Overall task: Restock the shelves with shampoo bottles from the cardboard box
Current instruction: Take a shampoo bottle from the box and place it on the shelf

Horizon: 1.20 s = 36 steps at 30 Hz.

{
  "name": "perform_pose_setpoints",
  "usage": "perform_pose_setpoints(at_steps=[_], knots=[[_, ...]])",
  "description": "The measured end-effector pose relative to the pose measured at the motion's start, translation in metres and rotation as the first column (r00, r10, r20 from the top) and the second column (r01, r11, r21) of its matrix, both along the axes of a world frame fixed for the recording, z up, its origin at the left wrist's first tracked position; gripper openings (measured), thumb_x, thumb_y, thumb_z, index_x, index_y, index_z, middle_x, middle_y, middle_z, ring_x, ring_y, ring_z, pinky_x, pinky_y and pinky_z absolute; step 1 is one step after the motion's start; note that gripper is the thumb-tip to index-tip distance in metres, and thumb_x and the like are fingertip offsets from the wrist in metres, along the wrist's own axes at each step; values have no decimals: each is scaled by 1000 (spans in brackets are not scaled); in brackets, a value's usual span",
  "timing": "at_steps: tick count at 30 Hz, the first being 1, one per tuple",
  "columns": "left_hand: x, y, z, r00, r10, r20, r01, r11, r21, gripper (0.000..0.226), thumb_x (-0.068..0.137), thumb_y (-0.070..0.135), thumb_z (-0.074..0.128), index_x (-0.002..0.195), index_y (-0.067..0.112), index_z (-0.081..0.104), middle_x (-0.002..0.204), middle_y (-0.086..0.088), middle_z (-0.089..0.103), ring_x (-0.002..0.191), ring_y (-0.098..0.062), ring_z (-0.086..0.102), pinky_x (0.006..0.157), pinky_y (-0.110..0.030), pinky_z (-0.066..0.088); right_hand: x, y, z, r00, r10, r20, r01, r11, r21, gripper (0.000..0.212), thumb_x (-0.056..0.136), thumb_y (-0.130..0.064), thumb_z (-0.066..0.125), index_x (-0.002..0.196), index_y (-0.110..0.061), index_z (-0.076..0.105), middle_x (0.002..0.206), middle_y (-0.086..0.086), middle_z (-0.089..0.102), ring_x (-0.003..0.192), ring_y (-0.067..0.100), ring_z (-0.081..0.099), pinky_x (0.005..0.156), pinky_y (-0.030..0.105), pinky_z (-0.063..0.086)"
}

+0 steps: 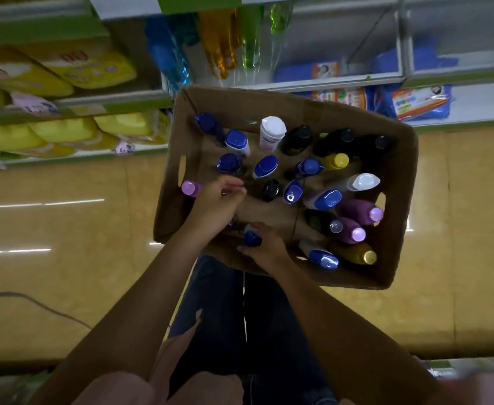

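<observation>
An open cardboard box (397, 159) stands on the floor in front of the shelves, holding several upright shampoo bottles with blue, black, purple, white and yellow caps. My left hand (216, 203) is inside the box at its left side, fingers curled round a purple-capped bottle (189, 188) next to the box wall. My right hand (264, 247) is at the near edge of the box and grips a blue-capped bottle (252, 238). A white bottle (272, 133) stands near the back of the box.
Shelves (327, 83) run across the top: yellow packs (64, 68) on the left, blue, amber and green bottles (219, 45) in the middle, blue packets (415, 97) on the right. The floor is shiny tan tile. A grey cable (35, 302) lies at the lower left.
</observation>
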<state>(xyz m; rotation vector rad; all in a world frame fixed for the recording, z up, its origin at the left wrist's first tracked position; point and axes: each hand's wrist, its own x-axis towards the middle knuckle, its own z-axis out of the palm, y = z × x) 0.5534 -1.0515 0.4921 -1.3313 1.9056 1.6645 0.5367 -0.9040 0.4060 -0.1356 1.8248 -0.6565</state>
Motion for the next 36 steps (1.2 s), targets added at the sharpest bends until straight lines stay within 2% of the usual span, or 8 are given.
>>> perform_pose_setpoints(at_steps=[5,10,13,16,21,24,28,36], knots=[[-6,-9,1,1000,10,-2,-10,1000,-7,25,93,22,54,118,23,58,105,12,57,89,8,50,65,-9,36,0,1,-4,995,89,-54,-87,995,40,52,87,-7,60,133,-27,45,132,4,51,116,20,53,97,35,47],[-14,-12,8,1000,-4,-6,4,1000,1,26,92,22,55,118,22,58,101,13,58,91,5,52,68,-9,36,-24,7,8,996,10,-89,-11,1000,-5,42,89,-18,63,129,-22,50,130,3,54,117,17,51,102,32,42],[-20,-10,15,999,-11,-34,11,1000,-11,26,92,20,56,118,18,58,106,6,61,101,-5,55,75,-11,39,-49,8,26,995,8,-96,-18,995,-96,42,85,-17,68,125,-18,55,120,-2,55,109,9,48,93,17,41],[-25,-7,24,997,-36,-62,35,999,-15,27,91,20,56,118,16,59,110,3,62,104,-8,55,79,-15,41,-78,5,50,999,-33,-14,31,992,-122,46,82,-12,70,124,-21,56,121,1,55,116,19,52,100,35,46],[-28,-2,38,992,34,-125,-30,999,39,25,89,18,60,114,17,62,110,1,65,107,-13,58,88,-25,45,-122,0,109,998,-61,3,60,967,-248,40,83,-6,67,120,-21,60,111,-3,59,102,13,58,86,27,52],[-26,-1,53,982,25,-188,-7,995,99,34,86,23,65,120,20,59,118,6,62,111,-8,55,83,-16,42,-145,2,150,996,-90,-11,82,940,-331,35,82,-6,67,109,-29,66,111,2,65,107,20,62,91,38,54],[-22,-4,77,961,-55,-271,100,983,156,42,79,30,72,119,31,57,126,11,58,120,-5,50,107,-29,37,-168,5,210,989,-147,-24,122,892,-434,30,86,-5,63,112,-19,65,112,6,68,108,19,64,89,35,53],[-19,2,138,873,14,-488,226,874,431,39,80,8,63,118,11,59,111,-5,70,102,-16,66,80,-21,54,-176,-9,288,947,-316,-52,219,759,-613,11,90,-22,62,99,-17,65,86,2,70,82,17,67,77,34,56]])
